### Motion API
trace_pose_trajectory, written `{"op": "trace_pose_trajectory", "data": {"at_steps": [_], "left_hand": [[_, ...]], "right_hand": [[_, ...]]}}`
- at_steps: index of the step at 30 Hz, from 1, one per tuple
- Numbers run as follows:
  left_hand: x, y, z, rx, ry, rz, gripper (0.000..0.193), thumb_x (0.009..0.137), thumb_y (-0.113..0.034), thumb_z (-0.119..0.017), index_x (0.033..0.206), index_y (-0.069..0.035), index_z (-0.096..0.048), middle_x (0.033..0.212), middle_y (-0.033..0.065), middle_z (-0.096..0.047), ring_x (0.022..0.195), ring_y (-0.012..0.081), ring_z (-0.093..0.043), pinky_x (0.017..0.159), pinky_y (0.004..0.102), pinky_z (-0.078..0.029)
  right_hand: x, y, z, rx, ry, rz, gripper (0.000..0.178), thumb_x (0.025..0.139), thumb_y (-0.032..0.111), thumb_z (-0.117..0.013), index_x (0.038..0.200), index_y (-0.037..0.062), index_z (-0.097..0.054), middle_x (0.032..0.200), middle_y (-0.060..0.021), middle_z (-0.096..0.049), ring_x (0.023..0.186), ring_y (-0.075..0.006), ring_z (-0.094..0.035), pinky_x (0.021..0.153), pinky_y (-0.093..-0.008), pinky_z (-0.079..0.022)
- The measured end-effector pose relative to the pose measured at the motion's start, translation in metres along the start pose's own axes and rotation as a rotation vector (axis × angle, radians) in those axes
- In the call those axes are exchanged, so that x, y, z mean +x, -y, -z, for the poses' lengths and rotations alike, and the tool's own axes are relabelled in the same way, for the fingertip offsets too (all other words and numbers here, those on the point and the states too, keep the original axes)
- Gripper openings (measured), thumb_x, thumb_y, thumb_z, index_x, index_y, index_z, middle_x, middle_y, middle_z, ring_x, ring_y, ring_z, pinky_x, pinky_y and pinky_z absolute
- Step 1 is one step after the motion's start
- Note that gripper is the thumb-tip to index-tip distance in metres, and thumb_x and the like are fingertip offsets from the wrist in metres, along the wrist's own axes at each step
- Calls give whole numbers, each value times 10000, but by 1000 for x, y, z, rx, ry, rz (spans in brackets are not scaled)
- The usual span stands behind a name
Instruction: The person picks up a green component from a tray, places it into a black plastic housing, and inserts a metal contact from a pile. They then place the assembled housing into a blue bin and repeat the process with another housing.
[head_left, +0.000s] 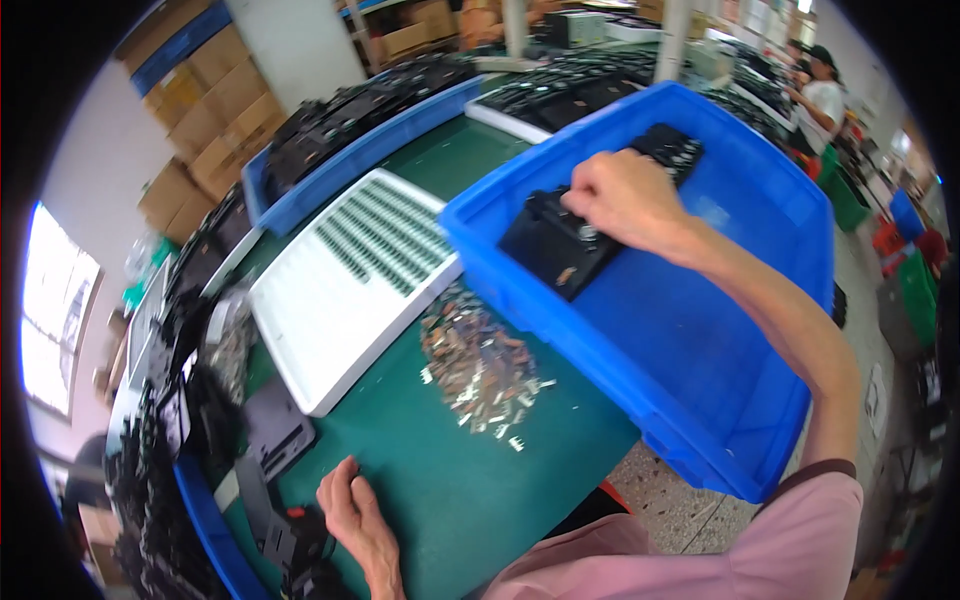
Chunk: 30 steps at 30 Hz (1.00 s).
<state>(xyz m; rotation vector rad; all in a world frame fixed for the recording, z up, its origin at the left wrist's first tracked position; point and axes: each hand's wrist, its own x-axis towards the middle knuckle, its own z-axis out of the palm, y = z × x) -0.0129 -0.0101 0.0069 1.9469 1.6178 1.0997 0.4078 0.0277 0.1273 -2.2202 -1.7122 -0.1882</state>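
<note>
My right hand (630,200) reaches into a large blue bin (690,420). Its fingers are closed at the edge of a black plastic housing (552,245) with small metal bits on it. Another black part (668,152) lies just beyond the hand, against the bin's far side; the fingertips are partly hidden. Down at the lower left, my left hand (358,515) rests over the green table (450,510) with loosely bent fingers and nothing in them. Beside it are a black plastic part with a red spot (285,530) and a flat dark grey housing (277,428).
A white tray (325,330) carries rows of small dark green pieces. Loose small metal parts (480,365) lie heaped between tray and bin. Another blue bin (375,140) full of black parts stands behind. Cardboard boxes (215,115) are stacked far left; a person (820,105) works far right.
</note>
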Motion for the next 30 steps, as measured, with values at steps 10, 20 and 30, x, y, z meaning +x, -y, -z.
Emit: {"op": "trace_pose_trajectory", "data": {"at_steps": [10, 20, 30], "left_hand": [[3, -3, -6, 162, 39, -298, 309, 768, -104, -742, 1061, -29, -677, 1086, 117, -619, 1032, 333, -553, 860, 448, -416], [-4, -5, -9, 174, 27, -293, 347, 775, -129, -746, 1097, -34, -661, 1130, 104, -577, 1061, 302, -533, 891, 443, -404], [-6, -3, -14, 186, 13, -287, 400, 755, -155, -773, 1114, -36, -641, 1138, 112, -538, 1068, 275, -509, 919, 434, -381]], "right_hand": [[-16, 162, 12, 656, 323, 516, 158, 803, 134, -674, 849, -15, -694, 703, -145, -679, 660, -250, -680, 628, -376, -508], [-2, 348, -94, 674, 622, 835, 428, 770, 203, -751, 1124, -21, -659, 945, -198, -694, 908, -292, -687, 810, -388, -532], [43, 421, -122, 337, 588, 704, 673, 758, 397, -784, 1325, 76, -618, 1288, -210, -647, 1229, -318, -612, 1036, -407, -473]]}}
